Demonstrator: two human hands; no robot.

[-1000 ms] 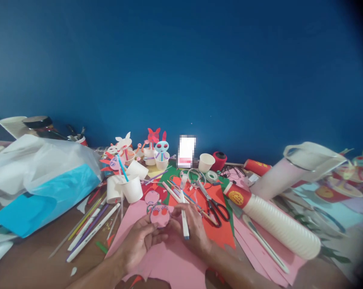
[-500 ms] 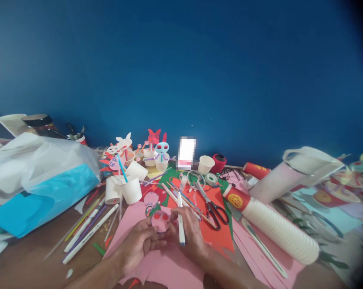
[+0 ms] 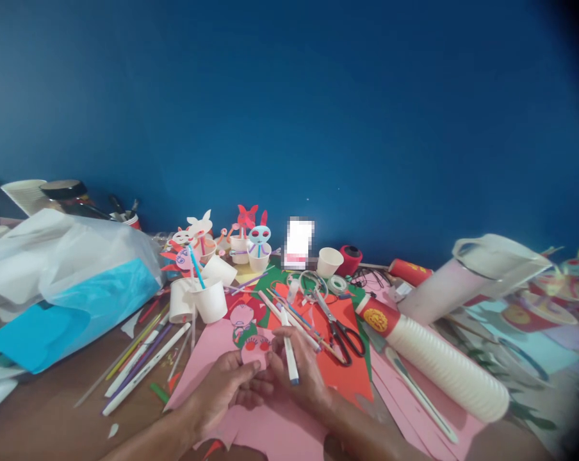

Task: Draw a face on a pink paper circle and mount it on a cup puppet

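Note:
Between my two hands is a pink round paper face (image 3: 255, 352) with red eyes and drawn lashes. My left hand (image 3: 229, 387) pinches its lower left edge. My right hand (image 3: 301, 371) has a white marker (image 3: 291, 360) tucked across its fingers, the dark blue end pointing down toward me. The right fingertips meet the face's right edge. Just behind lies another pink paper cutout (image 3: 241, 315) on green and red scraps. Under my hands spreads a pink paper sheet (image 3: 270, 429).
Black-handled scissors (image 3: 340, 330) lie on orange paper (image 3: 351, 381). A long stack of paper cups (image 3: 453, 365) lies at right, below a pitcher (image 3: 455, 288). White cups (image 3: 210, 301) and paper figures (image 3: 259, 235) stand behind. Markers (image 3: 145, 368) and a plastic bag (image 3: 78, 256) are left.
The marker in my right hand has tilted a little, its lower end shifting right. My left hand keeps its pinch on the paper face, with its thumb slightly farther over it.

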